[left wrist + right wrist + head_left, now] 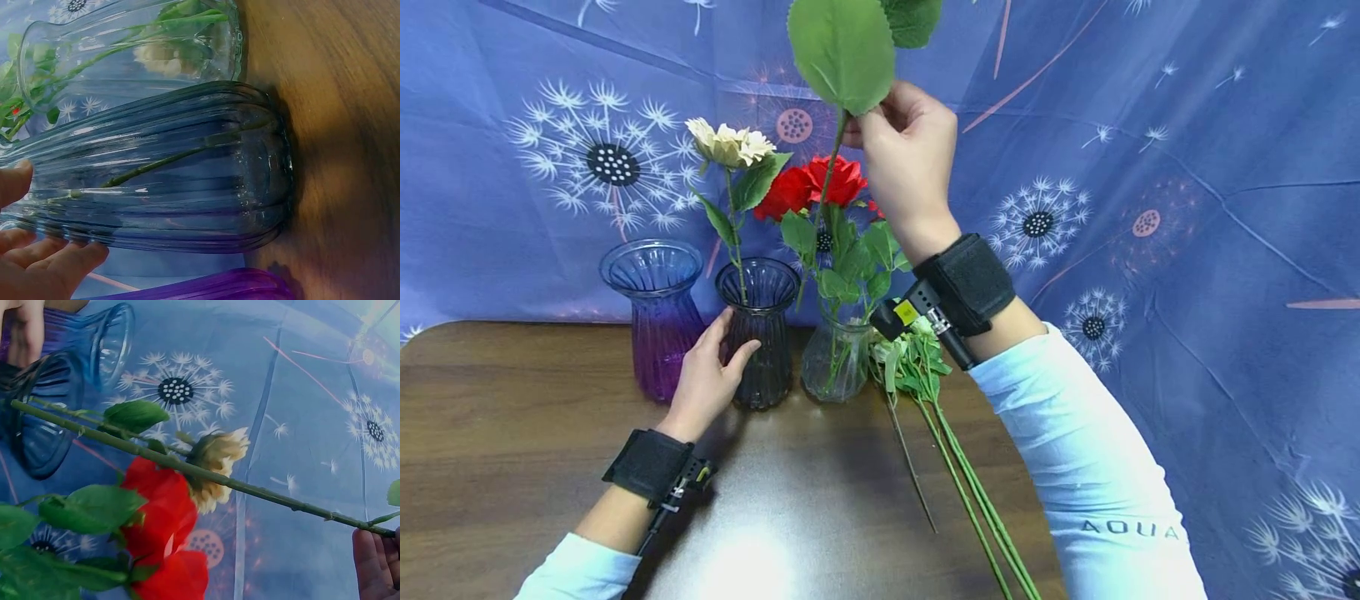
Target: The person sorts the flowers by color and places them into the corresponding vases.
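My left hand [707,379] holds the dark ribbed glass vase [767,358] near its neck, thumb on the front and fingers along its left side. One cream flower [730,146] on a leafy stem stands in that vase. Raised above the vases, my right hand [913,150] pinches a long green flower stem [269,494] just under its big leaves [842,54]. Its flower head is outside the head view. In the right wrist view, the stem's lower end overlaps the dark vase's mouth. Red roses [838,179] stand in a clear glass vase [835,367] to the right.
A blue-to-purple glass vase [658,333] stands left of the dark one. Several long stems [958,458] with pale flowers lie on the wooden table [512,450] at right. A blue dandelion-print cloth [1150,100] hangs right behind the vases.
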`<action>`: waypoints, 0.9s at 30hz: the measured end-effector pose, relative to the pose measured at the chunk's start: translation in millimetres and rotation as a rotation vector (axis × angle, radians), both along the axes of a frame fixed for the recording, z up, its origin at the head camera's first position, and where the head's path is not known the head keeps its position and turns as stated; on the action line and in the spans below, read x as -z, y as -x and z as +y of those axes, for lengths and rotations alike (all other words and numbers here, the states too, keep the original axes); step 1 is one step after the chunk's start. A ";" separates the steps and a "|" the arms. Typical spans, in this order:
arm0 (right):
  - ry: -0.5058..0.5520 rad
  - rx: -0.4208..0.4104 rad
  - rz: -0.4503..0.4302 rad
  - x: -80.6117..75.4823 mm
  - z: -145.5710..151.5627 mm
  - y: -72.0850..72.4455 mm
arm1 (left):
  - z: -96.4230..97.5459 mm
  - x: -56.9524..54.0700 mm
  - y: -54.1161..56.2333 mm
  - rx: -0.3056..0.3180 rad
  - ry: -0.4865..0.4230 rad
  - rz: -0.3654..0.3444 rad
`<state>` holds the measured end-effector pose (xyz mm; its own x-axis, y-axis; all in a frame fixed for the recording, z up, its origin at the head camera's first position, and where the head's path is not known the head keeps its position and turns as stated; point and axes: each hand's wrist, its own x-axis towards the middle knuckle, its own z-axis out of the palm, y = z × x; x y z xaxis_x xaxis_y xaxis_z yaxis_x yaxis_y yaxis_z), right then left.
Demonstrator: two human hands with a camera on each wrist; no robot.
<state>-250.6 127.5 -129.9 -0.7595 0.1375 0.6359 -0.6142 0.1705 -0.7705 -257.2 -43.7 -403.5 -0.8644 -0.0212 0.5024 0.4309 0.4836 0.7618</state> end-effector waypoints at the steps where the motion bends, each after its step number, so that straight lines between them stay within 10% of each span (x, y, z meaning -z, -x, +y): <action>1: -0.003 -0.006 0.003 -0.7 -2.8 0.9 | 0.0 0.7 0.1 0.000 0.002 -0.002; 27: -0.095 -0.006 0.039 22.4 -37.1 16.2 | -1.8 1.5 0.2 -0.001 0.007 0.023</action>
<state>-266.8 90.4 -152.3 -0.7343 0.0701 0.6752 -0.6451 0.2378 -0.7262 -257.4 -45.5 -405.1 -0.8528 -0.0181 0.5219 0.4476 0.4893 0.7485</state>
